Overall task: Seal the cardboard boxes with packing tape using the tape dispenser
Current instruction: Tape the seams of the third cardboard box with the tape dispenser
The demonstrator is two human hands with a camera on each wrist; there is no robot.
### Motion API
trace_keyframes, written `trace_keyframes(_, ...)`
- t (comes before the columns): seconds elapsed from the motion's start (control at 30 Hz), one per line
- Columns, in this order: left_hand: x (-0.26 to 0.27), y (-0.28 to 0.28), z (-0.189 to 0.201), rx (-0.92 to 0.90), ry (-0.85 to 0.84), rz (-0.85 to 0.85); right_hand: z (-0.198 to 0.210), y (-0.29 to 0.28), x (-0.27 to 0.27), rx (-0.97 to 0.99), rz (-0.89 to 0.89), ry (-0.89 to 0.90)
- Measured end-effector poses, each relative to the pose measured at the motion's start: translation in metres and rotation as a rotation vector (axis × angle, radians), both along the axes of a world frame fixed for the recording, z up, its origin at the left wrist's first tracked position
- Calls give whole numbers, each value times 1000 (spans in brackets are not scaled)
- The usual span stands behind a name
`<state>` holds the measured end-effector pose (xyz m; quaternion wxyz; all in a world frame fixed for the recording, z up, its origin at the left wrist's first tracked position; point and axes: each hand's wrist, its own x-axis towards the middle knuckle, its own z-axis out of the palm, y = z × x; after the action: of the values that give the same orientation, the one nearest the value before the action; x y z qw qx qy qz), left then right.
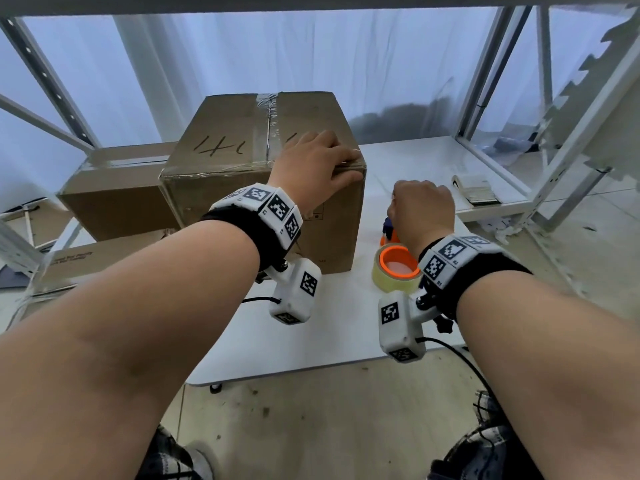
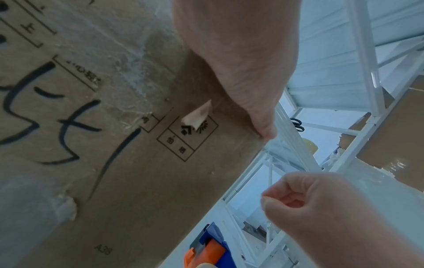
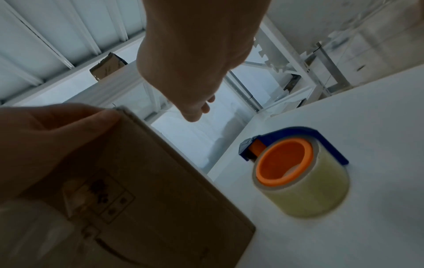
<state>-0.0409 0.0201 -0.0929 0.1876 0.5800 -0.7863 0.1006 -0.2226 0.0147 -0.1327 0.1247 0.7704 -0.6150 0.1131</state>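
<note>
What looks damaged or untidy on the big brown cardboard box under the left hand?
On the side of the big brown cardboard box, a small flap of the paper surface is torn and curls outward by the printed handling symbols. The clear packing tape along the top seam looks wrinkled.

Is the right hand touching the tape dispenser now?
Apart. The right wrist view shows the tape dispenser standing alone on the white table, with bare table between it and the right hand, which hangs above.

Head view looks down; wrist views close, upward; all share box (image 1: 263, 174).
</note>
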Motion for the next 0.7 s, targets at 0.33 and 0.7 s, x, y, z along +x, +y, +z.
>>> trace_keyframes(0.33,4,0,-5,-16,-166,-8,-13,5,24,191,44,-425)
trace_keyframes(0.7,4,2,-7,-19,-170,-3,-15,6,30,196,54,-425)
